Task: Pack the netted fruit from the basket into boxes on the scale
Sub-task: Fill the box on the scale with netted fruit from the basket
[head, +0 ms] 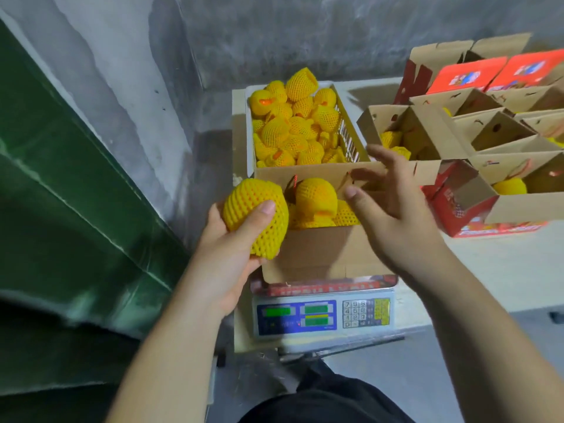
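Netted fruit (255, 217): held in the left hand (227, 254), whose grip is clamped round its lower half, thumb across the front, just beside the open box (317, 251) on the scale (323, 315). Right hand (393, 209) hovers over the box, grip apart, empty. The foam net looks soft and non-slip; the fruit probably bruises, so cradle the body, not the net ends. More fruit fills the basket (351, 135)

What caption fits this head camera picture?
Left hand holds a netted fruit beside the box on the scale.
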The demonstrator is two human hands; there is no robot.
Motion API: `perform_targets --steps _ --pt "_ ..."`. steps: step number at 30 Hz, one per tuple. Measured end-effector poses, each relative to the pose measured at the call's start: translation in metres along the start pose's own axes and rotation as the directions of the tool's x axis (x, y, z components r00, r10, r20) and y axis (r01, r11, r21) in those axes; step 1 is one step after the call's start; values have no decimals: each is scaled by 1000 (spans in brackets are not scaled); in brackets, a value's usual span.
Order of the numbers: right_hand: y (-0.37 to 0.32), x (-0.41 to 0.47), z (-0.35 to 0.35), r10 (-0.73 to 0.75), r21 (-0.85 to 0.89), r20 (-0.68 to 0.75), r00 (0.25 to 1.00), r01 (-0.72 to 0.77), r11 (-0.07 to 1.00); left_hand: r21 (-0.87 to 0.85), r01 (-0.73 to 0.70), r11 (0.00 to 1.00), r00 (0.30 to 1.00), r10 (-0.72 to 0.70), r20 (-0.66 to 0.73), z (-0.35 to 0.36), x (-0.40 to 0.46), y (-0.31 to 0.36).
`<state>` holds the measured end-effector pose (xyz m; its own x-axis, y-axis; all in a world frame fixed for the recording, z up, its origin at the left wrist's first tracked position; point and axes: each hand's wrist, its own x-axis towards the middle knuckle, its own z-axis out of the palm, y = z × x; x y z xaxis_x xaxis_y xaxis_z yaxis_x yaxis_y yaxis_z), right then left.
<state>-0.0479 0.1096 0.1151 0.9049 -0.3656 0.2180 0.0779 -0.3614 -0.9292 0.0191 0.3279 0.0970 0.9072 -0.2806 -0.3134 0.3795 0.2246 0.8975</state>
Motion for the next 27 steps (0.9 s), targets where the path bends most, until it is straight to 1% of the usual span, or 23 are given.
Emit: perform_targets --steps 2,4,5,6,7,9,11,14,17,20,22,24,25,26,27 --pt "-11 -19 16 26 112 138 990 -42 993 79 -37 996 999 34 34 1 -7 -3" --pt "-20 -31 29 68 175 312 948 -127 976 224 -128 966 990 110 89 3 -15 -4" --pt "-25 -35 34 80 193 372 925 -161 968 295 -188 937 979 153 136 4 -19 -3" --pt "-29 -38 37 85 215 391 916 -180 960 345 -243 907 964 186 191 4 -24 -2" --pt "-32 -39 39 81 247 374 924 -184 951 367 -289 884 946 206 248 5 -28 0" --pt "-36 -44 40 80 349 318 945 -195 917 340 -349 874 912 233 337 1 -35 1" --pt "-38 -49 40 83 456 327 941 -235 858 288 -387 876 890 272 367 -5 -42 1" --pt "-40 -56 43 103 527 336 936 -278 803 307 -410 859 891 305 336 -10 -49 -1" --pt "-42 -62 48 155 575 327 932 -326 751 330 -403 854 898 299 323 -10 -53 -6" --pt "-44 -65 55 251 634 302 920 -391 667 358 -401 843 902 296 314 -8 -56 -12" --pt "-41 -67 59 287 693 285 914 -404 597 356 -407 841 907 324 270 -4 -57 -16" --pt "-37 -68 62 290 736 329 899 -436 517 367 -422 829 904 358 232 -2 -56 -19" --pt "-33 -67 63 273 736 354 895 -446 509 374 -431 821 901 365 235 -2 -56 -20" --pt "-29 -64 61 252 729 356 900 -436 528 374 -432 821 900 361 245 -2 -56 -20" --pt "-25 -57 56 241 716 320 916 -400 572 369 -421 829 904 349 248 -3 -56 -19"
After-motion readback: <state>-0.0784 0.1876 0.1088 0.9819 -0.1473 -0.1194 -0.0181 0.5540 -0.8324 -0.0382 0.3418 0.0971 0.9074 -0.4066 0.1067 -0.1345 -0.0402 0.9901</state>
